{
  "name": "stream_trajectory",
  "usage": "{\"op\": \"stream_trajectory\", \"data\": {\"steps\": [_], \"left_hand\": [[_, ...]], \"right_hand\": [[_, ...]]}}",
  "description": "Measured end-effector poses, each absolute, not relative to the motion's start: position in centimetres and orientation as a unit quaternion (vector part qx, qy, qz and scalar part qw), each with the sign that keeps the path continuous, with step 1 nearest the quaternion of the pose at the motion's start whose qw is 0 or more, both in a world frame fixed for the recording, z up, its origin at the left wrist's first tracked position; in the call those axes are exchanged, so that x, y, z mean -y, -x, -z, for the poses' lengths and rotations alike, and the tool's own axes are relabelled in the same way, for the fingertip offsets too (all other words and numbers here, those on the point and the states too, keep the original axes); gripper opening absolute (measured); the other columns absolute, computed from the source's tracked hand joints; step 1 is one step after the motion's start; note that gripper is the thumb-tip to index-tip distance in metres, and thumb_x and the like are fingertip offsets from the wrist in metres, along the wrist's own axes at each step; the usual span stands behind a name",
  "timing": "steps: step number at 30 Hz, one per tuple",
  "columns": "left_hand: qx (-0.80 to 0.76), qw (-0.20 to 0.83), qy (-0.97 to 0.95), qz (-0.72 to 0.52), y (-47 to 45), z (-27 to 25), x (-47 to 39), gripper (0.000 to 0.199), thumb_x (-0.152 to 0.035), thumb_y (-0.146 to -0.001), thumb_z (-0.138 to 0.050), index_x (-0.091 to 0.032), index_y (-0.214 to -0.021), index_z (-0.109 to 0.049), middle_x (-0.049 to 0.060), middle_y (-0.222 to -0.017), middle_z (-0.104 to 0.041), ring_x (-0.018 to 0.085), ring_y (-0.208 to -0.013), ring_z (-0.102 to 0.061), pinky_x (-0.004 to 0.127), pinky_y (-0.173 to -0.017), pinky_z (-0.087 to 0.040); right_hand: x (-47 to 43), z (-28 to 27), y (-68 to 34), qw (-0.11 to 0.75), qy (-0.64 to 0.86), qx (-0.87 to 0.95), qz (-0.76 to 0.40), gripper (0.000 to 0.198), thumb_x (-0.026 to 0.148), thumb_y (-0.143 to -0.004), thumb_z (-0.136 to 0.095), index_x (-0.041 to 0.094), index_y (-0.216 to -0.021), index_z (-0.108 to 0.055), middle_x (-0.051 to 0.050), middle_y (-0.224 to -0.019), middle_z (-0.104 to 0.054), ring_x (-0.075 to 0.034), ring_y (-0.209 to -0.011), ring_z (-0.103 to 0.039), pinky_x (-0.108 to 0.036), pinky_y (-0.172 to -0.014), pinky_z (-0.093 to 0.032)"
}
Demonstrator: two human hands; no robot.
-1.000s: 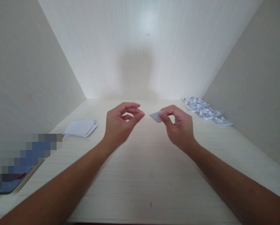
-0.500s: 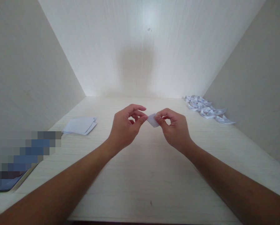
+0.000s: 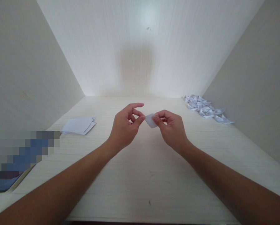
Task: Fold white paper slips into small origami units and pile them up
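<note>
A small folded piece of white paper [image 3: 150, 121] is held up above the table between my two hands. My right hand [image 3: 171, 125] pinches its right side between thumb and fingers. At the paper's left corner, my left hand [image 3: 127, 125] grips with the thumb against a finger, while its index finger stretches out free above. The fine folds of the paper are too small to make out.
A stack of flat white paper sheets [image 3: 77, 125] lies on the left of the pale table [image 3: 130, 187]. Several folded white paper pieces [image 3: 205, 109] are heaped at the back right by the side wall. A blurred-out object [image 3: 24, 162] sits at the left edge.
Both hands and the paper have shifted very slightly left. My left index finger is a little straighter and farther from the thumb.
</note>
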State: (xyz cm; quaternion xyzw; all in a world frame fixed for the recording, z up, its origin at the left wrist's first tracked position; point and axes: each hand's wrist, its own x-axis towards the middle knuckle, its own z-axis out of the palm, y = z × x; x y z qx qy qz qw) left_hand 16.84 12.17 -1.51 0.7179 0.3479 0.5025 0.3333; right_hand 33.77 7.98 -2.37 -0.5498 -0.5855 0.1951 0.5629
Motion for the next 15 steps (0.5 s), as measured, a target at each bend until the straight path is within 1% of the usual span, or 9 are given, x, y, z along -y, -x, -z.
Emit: {"op": "stream_trajectory", "data": {"steps": [3, 9, 15], "left_hand": [[-0.345, 0.384, -0.705, -0.487, -17.07, 1.86, -12.09, 0.046, -0.023, -0.082, -0.072, -0.016, -0.127, -0.065, 0.002, -0.087, -0.071, 0.008, -0.055, -0.054, 0.022, -0.050, -0.043], [-0.370, 0.472, -0.643, -0.476, -17.28, 1.92, -12.16, 0.041, -0.022, -0.075, -0.079, -0.014, -0.113, -0.069, 0.001, -0.077, -0.070, 0.004, -0.045, -0.042, 0.019, -0.039, -0.030], [-0.354, 0.516, -0.627, -0.463, -17.19, 2.01, -12.20, 0.042, -0.023, -0.077, -0.078, -0.015, -0.116, -0.067, 0.000, -0.080, -0.069, 0.006, -0.046, -0.054, 0.019, -0.037, -0.035]], "right_hand": [[-8.05, 2.51, -33.71, 0.569, 0.544, 0.579, -0.215, 0.016, 0.031, -0.085, -0.067, 0.020, -0.074, -0.069, -0.002, -0.073, -0.070, -0.018, -0.069, -0.061, -0.034, -0.070, -0.048], [-8.12, 2.75, -33.62, 0.571, 0.538, 0.564, -0.258, 0.018, 0.034, -0.083, -0.068, 0.020, -0.073, -0.068, -0.001, -0.070, -0.067, -0.015, -0.064, -0.057, -0.033, -0.066, -0.046], [-8.07, 2.81, -33.59, 0.583, 0.527, 0.548, -0.286, 0.020, 0.036, -0.081, -0.070, 0.019, -0.072, -0.067, -0.001, -0.069, -0.065, -0.015, -0.064, -0.055, -0.032, -0.065, -0.043]]}}
